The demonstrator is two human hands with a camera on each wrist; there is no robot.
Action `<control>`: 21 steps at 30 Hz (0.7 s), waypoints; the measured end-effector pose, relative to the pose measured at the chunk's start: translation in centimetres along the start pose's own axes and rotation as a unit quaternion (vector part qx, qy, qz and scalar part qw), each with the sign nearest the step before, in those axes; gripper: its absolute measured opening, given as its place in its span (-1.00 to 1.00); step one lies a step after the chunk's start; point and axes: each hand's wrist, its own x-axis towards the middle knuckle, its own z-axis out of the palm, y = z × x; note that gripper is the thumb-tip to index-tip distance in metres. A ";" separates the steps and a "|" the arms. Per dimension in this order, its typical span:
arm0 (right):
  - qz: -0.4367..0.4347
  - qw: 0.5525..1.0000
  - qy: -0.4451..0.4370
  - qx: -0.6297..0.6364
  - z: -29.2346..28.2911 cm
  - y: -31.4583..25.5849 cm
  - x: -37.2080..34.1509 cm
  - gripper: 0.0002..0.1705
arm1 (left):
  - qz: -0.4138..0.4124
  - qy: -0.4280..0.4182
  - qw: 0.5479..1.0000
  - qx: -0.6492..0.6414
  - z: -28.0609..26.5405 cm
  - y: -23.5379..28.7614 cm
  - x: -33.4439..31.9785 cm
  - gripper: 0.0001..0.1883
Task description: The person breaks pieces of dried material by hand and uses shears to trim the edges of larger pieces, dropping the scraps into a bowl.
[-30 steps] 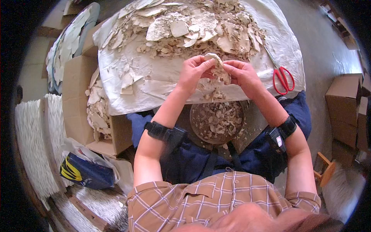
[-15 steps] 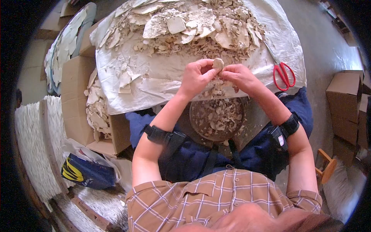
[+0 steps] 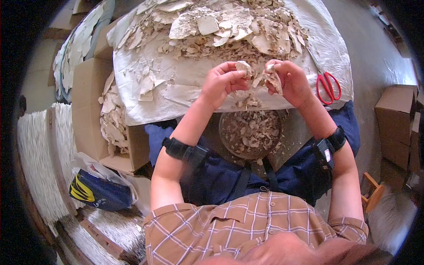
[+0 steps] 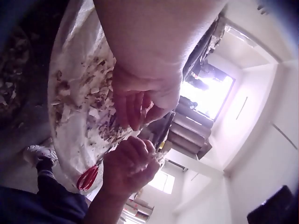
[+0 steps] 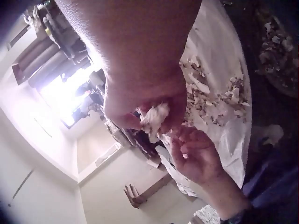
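Over the near part of a white cloth (image 3: 185, 95), both hands are raised close together. My left hand (image 3: 219, 84) pinches a small off-white flake (image 3: 243, 67) between thumb and fingers. A little to its right, my right hand (image 3: 292, 83) holds a larger, ragged off-white piece (image 3: 274, 82) with thumb and curled fingers. That ragged piece (image 5: 156, 117) shows pale and crumpled in the right wrist view. Beyond the hands lies a wide pile of brittle off-white sheets and fragments (image 3: 229, 22). Crumbs (image 3: 248, 102) lie on the cloth below the hands.
Red-handled scissors (image 3: 328, 87) lie on the cloth at the right. Below the table edge, between the knees, stands a round container (image 3: 250, 157) of scraps. A cardboard box (image 3: 90, 106) with more sheets stands left, a blue bag (image 3: 99, 190) near it. Cartons (image 3: 395, 123) stand right.
The hands were together on one piece; now they are apart, a small flake in the left and the ragged piece in the right. The right hand has moved right and up.
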 end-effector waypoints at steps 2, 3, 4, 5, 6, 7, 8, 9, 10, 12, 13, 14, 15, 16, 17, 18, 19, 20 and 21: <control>-0.004 0.997 0.033 -0.065 -0.3 0.4 0.3 -0.76 | 0.007 -0.022 1.000 -0.013 0.4 -0.1 -0.3 -0.83; -0.003 0.997 0.036 -0.063 -0.2 0.7 0.3 -0.76 | 0.004 -0.023 1.000 -0.013 0.5 -0.2 -0.3 -0.83; -0.013 0.979 0.082 -0.188 0.2 1.0 0.4 -0.76 | 0.009 -0.023 1.000 0.005 0.6 -0.2 -0.4 -0.83; -0.022 0.942 0.125 -0.310 0.4 1.2 0.4 -0.76 | 0.014 -0.022 0.999 0.023 0.7 -0.2 -0.5 -0.83; -0.018 0.945 0.117 -0.304 0.2 1.3 0.4 -0.73 | 0.014 -0.022 0.999 0.023 0.8 -0.2 -0.5 -0.83; -0.018 0.945 0.117 -0.304 0.1 1.4 0.4 -0.73 | 0.031 -0.022 0.998 0.050 1.1 -0.3 -0.5 -0.82; -0.032 0.933 0.113 -0.340 0.1 1.4 0.4 -0.74 | 0.048 -0.021 0.996 0.076 1.2 -0.4 -0.5 -0.82; -0.047 0.919 0.108 -0.375 0.1 1.4 0.4 -0.75 | 0.048 -0.021 0.996 0.075 1.3 -0.6 -0.4 -0.82; -0.046 0.919 0.107 -0.376 0.1 1.4 0.4 -0.75 | 0.060 -0.018 0.994 0.092 1.4 -0.8 -0.4 -0.82; -0.106 0.900 0.112 -0.408 -0.1 1.6 0.5 -0.72 | 0.071 -0.016 0.991 0.110 1.2 -1.0 -0.4 -0.83; -0.106 0.900 0.112 -0.408 -0.1 1.7 0.5 -0.72 | 0.079 -0.012 0.988 0.131 1.2 -1.0 -0.3 -0.83; -0.145 0.871 0.109 -0.457 -0.2 2.0 0.6 -0.73 | 0.087 -0.008 0.984 0.152 1.2 -1.1 -0.2 -0.83; -0.184 0.837 0.106 -0.504 -0.2 2.0 0.6 -0.74 | 0.086 -0.009 0.985 0.152 1.4 -1.0 -0.2 -0.83; -0.183 0.837 0.108 -0.504 -0.2 2.0 0.5 -0.74 | 0.101 0.003 0.979 0.177 1.6 -1.0 -0.3 -0.85; -0.175 0.831 0.114 -0.515 -0.1 1.8 0.4 -0.75 | 0.116 0.016 0.972 0.202 1.7 -0.9 -0.4 -0.86; -0.166 0.825 0.120 -0.527 0.0 1.7 0.3 -0.75 | 0.115 0.015 0.972 0.203 1.8 -1.1 -0.5 -0.86; -0.167 0.825 0.120 -0.527 0.1 1.8 0.2 -0.75 | 0.158 0.042 0.949 0.271 2.0 -1.2 -0.6 -0.87; -0.170 0.797 0.141 -0.562 0.2 1.9 0.1 -0.76 | 0.200 0.068 0.917 0.338 2.2 -1.3 -0.6 -0.89; -0.173 0.767 0.161 -0.596 0.2 2.0 0.0 -0.76 | 0.201 0.067 0.917 0.339 2.5 -1.2 -0.8 -0.89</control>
